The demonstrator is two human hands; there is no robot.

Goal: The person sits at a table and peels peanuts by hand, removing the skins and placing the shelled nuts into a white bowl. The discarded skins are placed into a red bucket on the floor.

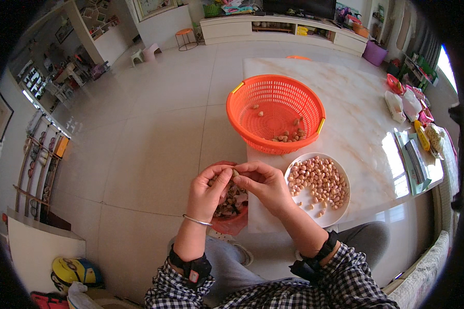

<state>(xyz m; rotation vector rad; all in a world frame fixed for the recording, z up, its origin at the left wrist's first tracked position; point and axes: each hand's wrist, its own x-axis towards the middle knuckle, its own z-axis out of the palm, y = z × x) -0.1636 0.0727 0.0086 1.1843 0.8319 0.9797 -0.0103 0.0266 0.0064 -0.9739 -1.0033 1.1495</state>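
Between their fingertips, my left hand [207, 189] and my right hand [265, 185] pinch one unshelled peanut [235, 172]. They meet above a red bin [232, 226] full of peanut shells [230, 202], which stands beside the table's left edge and is partly covered by my left hand. Right of my right wrist, a white plate [324, 222] holds many shelled pink peanuts [321, 179]. Beyond my hands sits an orange plastic basket [274, 79] with yellow handles. Several unshelled peanuts [290, 136] lie in it, mostly along the near side.
The marble table [355, 104] carries bags [410, 104] and a stack of books [416, 162] along its right side. A sofa [421, 274] is at lower right. Tiled floor [154, 154] stretches left, with a shoe rack [42, 166] by the wall and a white TV cabinet [228, 33] far ahead.
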